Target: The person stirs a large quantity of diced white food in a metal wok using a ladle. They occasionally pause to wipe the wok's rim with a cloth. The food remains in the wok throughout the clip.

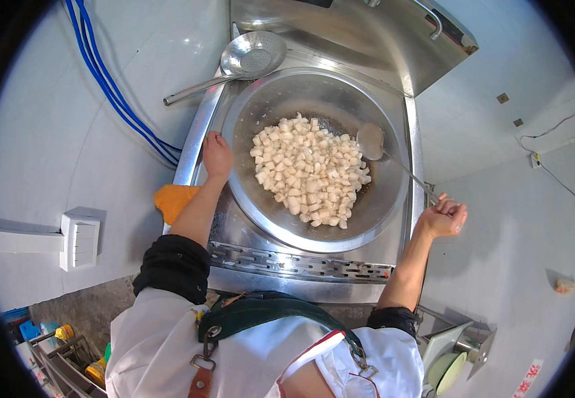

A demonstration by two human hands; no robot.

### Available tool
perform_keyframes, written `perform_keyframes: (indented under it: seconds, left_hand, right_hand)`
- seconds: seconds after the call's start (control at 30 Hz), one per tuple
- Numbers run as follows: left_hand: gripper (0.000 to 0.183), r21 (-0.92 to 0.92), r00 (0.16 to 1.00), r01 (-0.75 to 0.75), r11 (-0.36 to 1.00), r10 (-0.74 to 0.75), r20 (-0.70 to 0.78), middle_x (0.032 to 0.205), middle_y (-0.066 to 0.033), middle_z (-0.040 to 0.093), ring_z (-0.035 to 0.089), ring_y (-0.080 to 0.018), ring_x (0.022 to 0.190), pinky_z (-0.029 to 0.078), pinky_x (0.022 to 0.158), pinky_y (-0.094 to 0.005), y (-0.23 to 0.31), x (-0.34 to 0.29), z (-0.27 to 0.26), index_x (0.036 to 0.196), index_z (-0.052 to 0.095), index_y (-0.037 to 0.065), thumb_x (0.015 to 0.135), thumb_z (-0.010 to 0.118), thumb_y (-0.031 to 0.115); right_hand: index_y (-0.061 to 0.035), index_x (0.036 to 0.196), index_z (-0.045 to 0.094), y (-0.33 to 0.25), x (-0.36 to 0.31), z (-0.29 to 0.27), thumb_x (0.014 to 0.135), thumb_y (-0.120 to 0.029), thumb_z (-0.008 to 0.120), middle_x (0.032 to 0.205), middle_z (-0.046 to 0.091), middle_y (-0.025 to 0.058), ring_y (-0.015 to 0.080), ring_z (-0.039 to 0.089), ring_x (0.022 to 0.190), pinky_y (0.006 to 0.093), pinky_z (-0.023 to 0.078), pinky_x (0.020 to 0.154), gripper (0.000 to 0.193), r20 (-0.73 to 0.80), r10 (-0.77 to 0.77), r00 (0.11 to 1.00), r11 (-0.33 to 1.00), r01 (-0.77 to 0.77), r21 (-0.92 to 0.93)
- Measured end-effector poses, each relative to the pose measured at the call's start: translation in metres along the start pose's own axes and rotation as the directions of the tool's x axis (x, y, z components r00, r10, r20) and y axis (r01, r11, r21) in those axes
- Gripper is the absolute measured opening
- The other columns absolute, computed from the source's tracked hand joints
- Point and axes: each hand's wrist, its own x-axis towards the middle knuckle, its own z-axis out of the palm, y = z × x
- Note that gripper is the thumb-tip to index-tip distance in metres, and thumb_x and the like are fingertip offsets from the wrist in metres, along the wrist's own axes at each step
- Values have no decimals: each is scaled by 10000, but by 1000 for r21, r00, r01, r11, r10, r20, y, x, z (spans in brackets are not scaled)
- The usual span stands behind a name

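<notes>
A large steel wok (pixel 261 219) sits in the stove before me. Pale, cube-shaped food pieces (pixel 311 169) are heaped in its middle; I cannot tell what food they are. My right hand (pixel 445 216) is closed around the handle of a ladle (pixel 370 141), beyond the wok's right rim. The ladle's bowl rests at the right edge of the heap. At the left rim, my left hand (pixel 218 156) has its fingers curled in; whatever they may grip is hidden.
A perforated skimmer (pixel 255 56) lies at the back left, its handle jutting left. An orange cloth (pixel 173 201) is by my left forearm. A slotted drain strip (pixel 301 264) runs along the stove's front. A curved tap (pixel 430 20) stands at the back. Walls flank both sides.
</notes>
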Motion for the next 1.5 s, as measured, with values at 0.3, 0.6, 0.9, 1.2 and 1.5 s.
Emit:
perform_keyframes:
  seconds: [0.3, 0.6, 0.9, 1.2, 1.5]
  left_hand:
    - [166, 9, 1000, 19, 1000, -18, -2, 978, -221, 587, 562, -411, 926, 451, 805, -481, -1, 2, 1, 1004, 546, 9, 917, 461, 122]
    - [166, 38, 1000, -19, 999, 19, -1, 963, -225, 591, 565, -409, 930, 453, 814, -482, 1, 2, 0, 1002, 547, 5, 915, 467, 121]
    - [161, 73, 1000, -25, 997, 25, -1, 947, -227, 595, 572, -417, 908, 457, 802, -485, 4, 2, -1, 980, 543, 10, 918, 456, 130]
    - [194, 67, 1000, -9, 998, 9, -3, 961, -236, 608, 569, -412, 936, 453, 828, -477, 2, 3, 1, 988, 563, 0, 915, 444, 134]
    - [200, 58, 1000, 1, 998, -2, 27, 967, -239, 608, 565, -415, 942, 447, 835, -479, 0, 4, -1, 989, 559, -9, 918, 442, 136]
  right_hand:
    - [-160, 567, 221, 92, -79, -13, 889, -87, 334, 487, 209, 13, 161, 238, 459, 369, 409, 622, 349, -305, 622, 722, 783, -568, 253]
    - [-134, 581, 263, -18, -80, -18, 896, -110, 437, 468, 277, 10, 141, 241, 440, 340, 313, 541, 361, 478, 479, 736, 778, -609, 157]
    - [-117, 637, 331, -166, -16, 21, 889, -124, 441, 466, 313, -13, 107, 256, 401, 286, 306, 430, 275, 652, 106, 751, 932, -304, 198]
    - [-90, 665, 369, -201, -49, 19, 878, -79, 473, 468, 325, -4, 115, 269, 376, 276, 291, 352, 237, 706, 258, 659, 893, -441, 86]
    - [-27, 573, 392, -70, -170, -5, 707, 107, 533, 593, 487, 130, 267, 455, 477, 348, 380, 467, 236, 945, 12, 328, 1000, -27, -3]
